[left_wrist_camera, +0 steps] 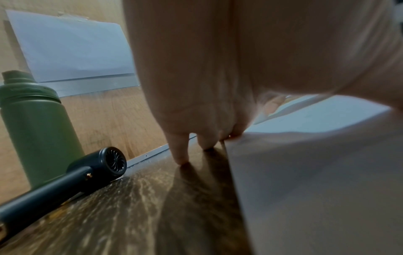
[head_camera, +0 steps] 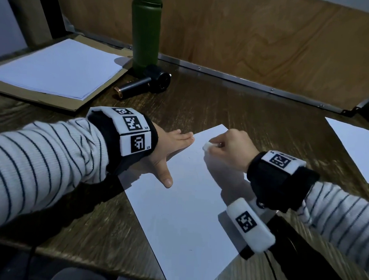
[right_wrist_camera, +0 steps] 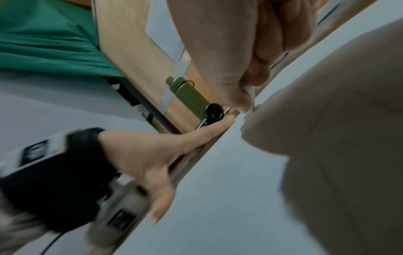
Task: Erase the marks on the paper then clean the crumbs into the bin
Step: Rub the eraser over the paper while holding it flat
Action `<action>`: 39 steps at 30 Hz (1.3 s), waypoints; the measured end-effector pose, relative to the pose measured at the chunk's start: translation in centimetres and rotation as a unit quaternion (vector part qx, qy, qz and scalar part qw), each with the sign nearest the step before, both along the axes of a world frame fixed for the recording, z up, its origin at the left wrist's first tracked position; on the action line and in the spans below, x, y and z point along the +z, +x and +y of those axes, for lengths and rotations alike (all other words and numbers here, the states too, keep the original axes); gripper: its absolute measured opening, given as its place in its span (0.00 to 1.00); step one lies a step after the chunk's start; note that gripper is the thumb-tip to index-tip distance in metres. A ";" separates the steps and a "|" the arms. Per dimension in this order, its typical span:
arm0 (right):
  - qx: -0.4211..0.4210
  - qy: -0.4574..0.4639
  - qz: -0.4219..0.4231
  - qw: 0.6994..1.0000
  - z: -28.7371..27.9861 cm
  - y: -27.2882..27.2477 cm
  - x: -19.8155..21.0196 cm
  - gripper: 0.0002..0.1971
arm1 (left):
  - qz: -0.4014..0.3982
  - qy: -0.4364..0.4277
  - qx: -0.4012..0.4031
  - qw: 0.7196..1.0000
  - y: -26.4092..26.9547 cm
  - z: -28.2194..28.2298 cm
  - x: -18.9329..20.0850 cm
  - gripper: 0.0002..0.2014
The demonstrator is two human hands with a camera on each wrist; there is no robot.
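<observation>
A white sheet of paper [head_camera: 182, 206] lies slanted on the dark wooden table. My left hand [head_camera: 170, 146] lies flat, fingers straight, pressing the sheet's upper left edge, thumb spread onto the paper. In the left wrist view the left fingertips [left_wrist_camera: 181, 155] touch the table beside the paper [left_wrist_camera: 316, 189]. My right hand [head_camera: 228, 149] grips a small white eraser [head_camera: 206, 145] against the sheet near its top corner. The right wrist view shows the eraser [right_wrist_camera: 250, 98] pinched on the paper [right_wrist_camera: 218, 189], with the left hand [right_wrist_camera: 165, 150] alongside. No bin is in view.
A green bottle [head_camera: 145, 28] stands at the back, a small black handheld fan [head_camera: 148, 83] lying beside it. A stack of white paper [head_camera: 52, 68] on brown card sits back left. Another sheet [head_camera: 358, 146] lies right. A wooden wall panel [head_camera: 270, 41] closes the far side.
</observation>
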State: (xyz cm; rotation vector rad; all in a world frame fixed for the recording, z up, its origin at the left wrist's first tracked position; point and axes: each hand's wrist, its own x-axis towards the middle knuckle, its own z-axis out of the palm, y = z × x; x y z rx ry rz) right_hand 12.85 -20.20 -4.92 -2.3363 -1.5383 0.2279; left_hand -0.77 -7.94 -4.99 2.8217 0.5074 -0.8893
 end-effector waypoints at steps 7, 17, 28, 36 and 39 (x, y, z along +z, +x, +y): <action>0.199 -0.052 0.071 0.976 -4.0 -4.4 0.0 0.16 | 0.014 -0.003 -0.008 1.000 0.0 -0.7 0.7 0.66; 0.021 -0.016 0.173 0.985 -0.8 1.6 -1.1 0.19 | 0.026 -0.028 -0.029 0.999 0.5 -1.0 1.2 0.61; 0.184 -0.016 0.030 0.982 -2.9 -2.9 -0.5 0.13 | 0.002 0.003 -0.036 0.999 0.8 -2.1 0.5 0.63; 0.060 -0.009 -0.034 0.998 -0.4 0.5 -0.1 0.20 | 0.013 -0.004 -0.027 1.000 0.9 -1.9 0.4 0.64; 0.090 0.001 -0.029 0.996 -1.5 -0.7 -0.5 0.21 | 0.012 0.000 -0.028 1.000 0.9 -1.9 0.3 0.64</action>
